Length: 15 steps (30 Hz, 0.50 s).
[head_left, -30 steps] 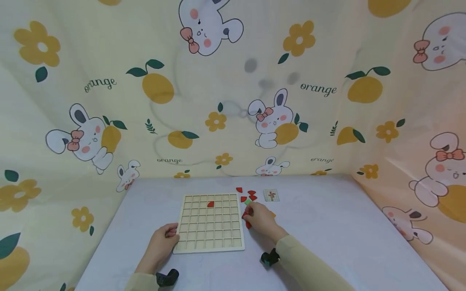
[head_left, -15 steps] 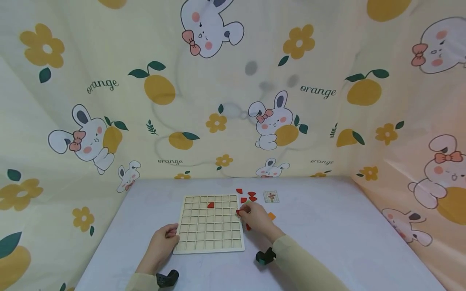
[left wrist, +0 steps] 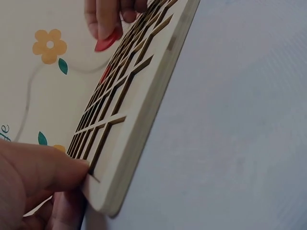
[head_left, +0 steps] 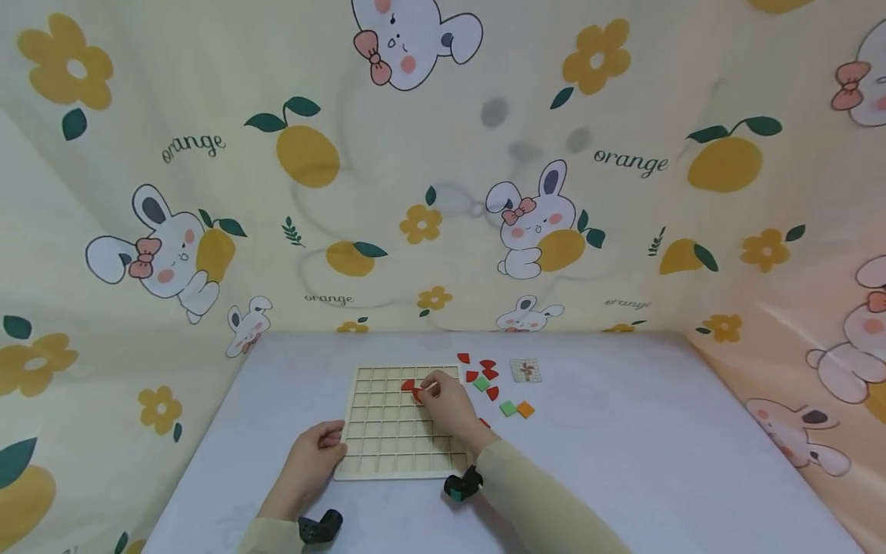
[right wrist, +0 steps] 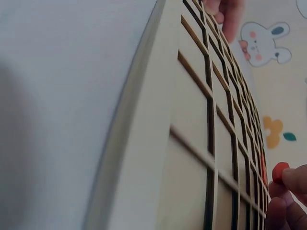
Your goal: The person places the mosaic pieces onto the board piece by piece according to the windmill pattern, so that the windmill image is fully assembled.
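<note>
A pale wooden grid board (head_left: 388, 446) lies on the table, divided into small square cells. My left hand (head_left: 311, 460) grips its left edge, thumb on top near the corner in the left wrist view. Over the upper middle cells is my right hand (head_left: 453, 408), pinching a red quarter-circle tile (left wrist: 106, 44) between thumb and finger. Close beside that tile, another red tile (head_left: 408, 384) sits in a cell. The right wrist view shows the held tile above the far part of the grid, at the edge of the frame.
Right of the board lie several loose red tiles (head_left: 492, 393), two green square tiles (head_left: 508, 408) and an orange square tile (head_left: 526, 409). A small pattern card (head_left: 526, 370) lies behind them. A printed cloth backdrop (head_left: 388, 192) rises behind the white table (head_left: 623, 462).
My right hand has moved left from the loose tiles to over the board, carrying a red tile. The tiles it covered now show. My left hand keeps its hold on the board edge.
</note>
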Each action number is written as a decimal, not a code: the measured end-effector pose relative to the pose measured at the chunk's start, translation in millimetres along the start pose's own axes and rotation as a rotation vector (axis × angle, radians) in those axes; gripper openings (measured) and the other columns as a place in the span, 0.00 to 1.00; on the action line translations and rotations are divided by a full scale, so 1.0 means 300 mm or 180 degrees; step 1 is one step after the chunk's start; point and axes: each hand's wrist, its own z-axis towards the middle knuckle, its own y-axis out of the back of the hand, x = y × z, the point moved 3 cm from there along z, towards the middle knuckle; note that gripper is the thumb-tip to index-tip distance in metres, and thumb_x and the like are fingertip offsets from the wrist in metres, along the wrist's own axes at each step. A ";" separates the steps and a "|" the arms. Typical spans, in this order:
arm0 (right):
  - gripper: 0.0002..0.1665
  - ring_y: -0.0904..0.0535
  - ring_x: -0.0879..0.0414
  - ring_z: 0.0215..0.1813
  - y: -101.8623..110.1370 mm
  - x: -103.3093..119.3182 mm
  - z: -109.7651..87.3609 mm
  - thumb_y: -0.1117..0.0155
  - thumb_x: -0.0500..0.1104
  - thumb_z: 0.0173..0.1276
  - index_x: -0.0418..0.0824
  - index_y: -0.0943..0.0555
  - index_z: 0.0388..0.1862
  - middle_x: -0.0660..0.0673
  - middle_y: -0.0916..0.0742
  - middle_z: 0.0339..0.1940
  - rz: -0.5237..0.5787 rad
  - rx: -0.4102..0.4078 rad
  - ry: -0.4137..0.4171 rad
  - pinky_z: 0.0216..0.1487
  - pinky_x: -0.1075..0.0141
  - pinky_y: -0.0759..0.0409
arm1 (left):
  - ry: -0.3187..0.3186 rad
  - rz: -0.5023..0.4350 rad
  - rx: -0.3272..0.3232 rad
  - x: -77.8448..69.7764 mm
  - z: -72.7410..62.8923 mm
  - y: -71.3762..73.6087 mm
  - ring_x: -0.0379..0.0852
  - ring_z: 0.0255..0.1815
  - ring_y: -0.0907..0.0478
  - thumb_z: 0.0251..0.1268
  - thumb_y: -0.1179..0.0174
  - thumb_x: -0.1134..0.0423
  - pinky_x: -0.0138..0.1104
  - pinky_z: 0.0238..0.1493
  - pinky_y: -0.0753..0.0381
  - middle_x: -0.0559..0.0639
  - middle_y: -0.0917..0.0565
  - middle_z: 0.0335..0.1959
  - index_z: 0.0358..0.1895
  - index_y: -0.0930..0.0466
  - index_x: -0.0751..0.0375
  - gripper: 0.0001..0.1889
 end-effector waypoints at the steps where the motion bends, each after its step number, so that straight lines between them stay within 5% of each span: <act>1: 0.07 0.26 0.55 0.29 -0.007 0.005 0.004 0.39 0.45 0.69 0.45 0.23 0.43 0.50 0.20 0.30 -0.0009 0.0000 0.0009 0.28 0.64 0.26 | -0.0002 -0.0004 0.0012 -0.004 -0.002 0.000 0.48 0.45 0.27 0.58 0.39 0.70 0.39 0.45 0.25 0.53 0.22 0.44 0.60 0.25 0.66 0.24; 15: 0.04 0.26 0.56 0.32 -0.061 0.020 0.039 0.38 0.45 0.69 0.47 0.23 0.38 0.52 0.21 0.30 -0.0359 0.0029 0.0006 0.33 0.64 0.26 | 0.0034 -0.0009 0.0039 -0.015 -0.006 0.002 0.48 0.45 0.28 0.59 0.40 0.71 0.39 0.45 0.25 0.53 0.22 0.43 0.61 0.26 0.66 0.24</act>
